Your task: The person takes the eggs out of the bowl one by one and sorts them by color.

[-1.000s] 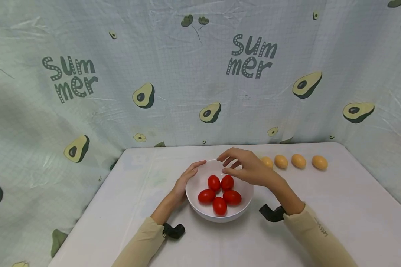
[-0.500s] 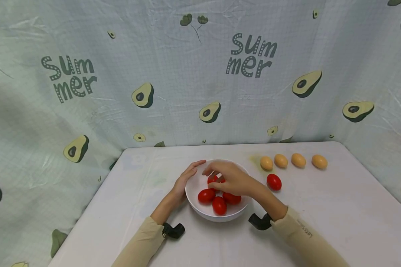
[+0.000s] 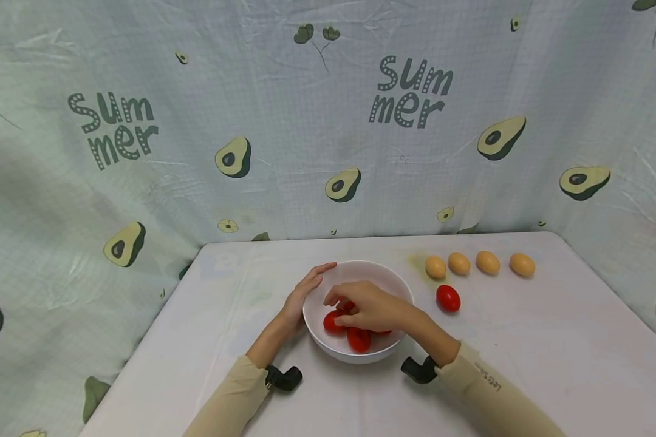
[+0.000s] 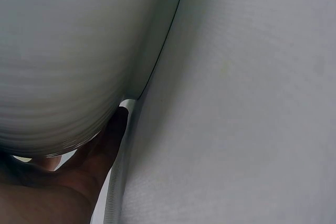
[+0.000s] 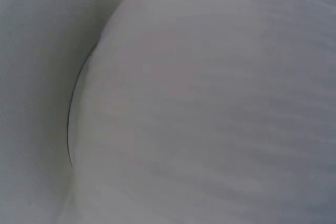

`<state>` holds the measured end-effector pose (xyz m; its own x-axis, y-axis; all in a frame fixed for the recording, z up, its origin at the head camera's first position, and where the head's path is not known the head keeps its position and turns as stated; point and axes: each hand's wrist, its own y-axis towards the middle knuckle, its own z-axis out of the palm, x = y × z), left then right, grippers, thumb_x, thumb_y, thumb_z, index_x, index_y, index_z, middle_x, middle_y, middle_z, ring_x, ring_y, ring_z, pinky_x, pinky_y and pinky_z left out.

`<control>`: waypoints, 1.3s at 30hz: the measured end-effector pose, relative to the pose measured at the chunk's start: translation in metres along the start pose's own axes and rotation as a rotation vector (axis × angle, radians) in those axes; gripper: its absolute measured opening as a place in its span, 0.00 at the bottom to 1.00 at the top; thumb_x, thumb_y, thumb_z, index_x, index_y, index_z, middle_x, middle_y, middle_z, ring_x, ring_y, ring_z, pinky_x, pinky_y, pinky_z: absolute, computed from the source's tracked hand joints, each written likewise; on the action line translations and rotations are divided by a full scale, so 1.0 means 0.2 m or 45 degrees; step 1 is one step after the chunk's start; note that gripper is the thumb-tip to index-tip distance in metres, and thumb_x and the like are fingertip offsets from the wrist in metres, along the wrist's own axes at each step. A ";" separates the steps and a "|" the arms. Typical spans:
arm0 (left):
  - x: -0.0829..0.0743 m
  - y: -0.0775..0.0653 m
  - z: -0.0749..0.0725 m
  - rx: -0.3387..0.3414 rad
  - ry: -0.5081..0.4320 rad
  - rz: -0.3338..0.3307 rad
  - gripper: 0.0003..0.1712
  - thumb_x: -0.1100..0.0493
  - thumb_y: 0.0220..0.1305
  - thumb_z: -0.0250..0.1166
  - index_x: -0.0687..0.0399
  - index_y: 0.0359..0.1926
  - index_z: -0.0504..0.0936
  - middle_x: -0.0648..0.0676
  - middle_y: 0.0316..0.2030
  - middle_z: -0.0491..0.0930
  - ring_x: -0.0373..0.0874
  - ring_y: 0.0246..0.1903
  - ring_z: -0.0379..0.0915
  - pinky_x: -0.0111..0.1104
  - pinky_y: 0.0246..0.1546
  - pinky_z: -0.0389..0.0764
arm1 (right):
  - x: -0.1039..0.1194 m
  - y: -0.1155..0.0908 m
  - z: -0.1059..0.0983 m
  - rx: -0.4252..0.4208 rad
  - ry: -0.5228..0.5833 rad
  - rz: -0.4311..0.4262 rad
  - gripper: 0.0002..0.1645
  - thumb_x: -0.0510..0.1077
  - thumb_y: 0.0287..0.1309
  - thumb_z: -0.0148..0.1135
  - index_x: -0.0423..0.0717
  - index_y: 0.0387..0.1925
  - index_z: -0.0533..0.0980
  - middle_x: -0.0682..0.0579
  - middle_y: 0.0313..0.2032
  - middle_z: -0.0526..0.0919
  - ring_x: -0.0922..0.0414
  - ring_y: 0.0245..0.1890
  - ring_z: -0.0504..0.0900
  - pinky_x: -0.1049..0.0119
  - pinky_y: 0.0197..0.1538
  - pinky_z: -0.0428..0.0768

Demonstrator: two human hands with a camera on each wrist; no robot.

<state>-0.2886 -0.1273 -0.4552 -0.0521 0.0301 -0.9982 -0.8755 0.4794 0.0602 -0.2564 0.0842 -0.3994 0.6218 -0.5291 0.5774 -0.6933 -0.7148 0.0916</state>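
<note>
A white bowl (image 3: 385, 276) stands on the table with several red tomatoes in it, among them a front one (image 3: 359, 340) and a left one (image 3: 332, 323). My left hand (image 3: 300, 297) lies along the bowl's left side, fingers stretched toward the rim. The left wrist view shows that hand (image 4: 79, 174) touching the outer wall of the bowl (image 4: 58, 66). Down inside the bowl, my right hand (image 3: 369, 306) curls its fingers and thumb round a red tomato (image 3: 348, 304), mostly hidden by the hand. Only the bowl's pale outer wall (image 5: 184, 108) fills most of the right wrist view.
Another red tomato (image 3: 448, 298) lies on the white table (image 3: 497, 364), right of the bowl. Behind it several yellow tomatoes (image 3: 488, 263) form a row near the back edge. A curtain (image 3: 284, 109) printed with avocados hangs behind the table.
One red tomato has gone from the bowl to the table on the right. My right hand has moved left and lower into the bowl, onto another tomato. The left hand stays put.
</note>
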 end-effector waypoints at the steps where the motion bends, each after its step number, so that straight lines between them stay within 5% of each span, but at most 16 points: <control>1: 0.00 0.00 0.00 0.001 0.006 0.002 0.29 0.51 0.82 0.36 0.47 0.79 0.61 0.53 0.79 0.59 0.49 0.75 0.58 0.24 0.67 0.69 | 0.00 0.00 0.00 0.000 -0.011 -0.013 0.21 0.44 0.64 0.70 0.48 0.57 0.80 0.53 0.52 0.87 0.58 0.50 0.85 0.62 0.57 0.86; 10: 0.00 0.00 0.00 0.017 -0.020 0.005 0.29 0.51 0.82 0.36 0.48 0.79 0.60 0.54 0.79 0.58 0.53 0.76 0.58 0.24 0.68 0.68 | -0.02 0.00 0.03 0.050 -0.049 0.011 0.19 0.45 0.64 0.71 0.50 0.56 0.81 0.58 0.47 0.87 0.58 0.48 0.82 0.61 0.57 0.84; 17: 0.00 0.00 0.01 -0.021 -0.012 -0.010 0.29 0.51 0.82 0.37 0.45 0.78 0.63 0.51 0.77 0.61 0.51 0.75 0.59 0.25 0.67 0.68 | -0.02 -0.01 0.04 0.128 -0.048 0.034 0.18 0.44 0.61 0.73 0.56 0.53 0.82 0.63 0.44 0.85 0.62 0.44 0.80 0.69 0.52 0.82; 39: 0.01 0.01 0.00 -0.016 0.013 -0.008 0.29 0.51 0.82 0.36 0.44 0.78 0.63 0.51 0.77 0.61 0.52 0.75 0.59 0.31 0.71 0.67 | -0.01 -0.01 0.05 0.244 -0.079 0.133 0.28 0.45 0.55 0.77 0.59 0.57 0.77 0.65 0.50 0.83 0.63 0.52 0.78 0.65 0.56 0.82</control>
<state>-0.2898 -0.1262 -0.4572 -0.0513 0.0184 -0.9985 -0.8818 0.4685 0.0539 -0.2520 0.0825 -0.4077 0.5754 -0.6277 0.5243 -0.6770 -0.7252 -0.1253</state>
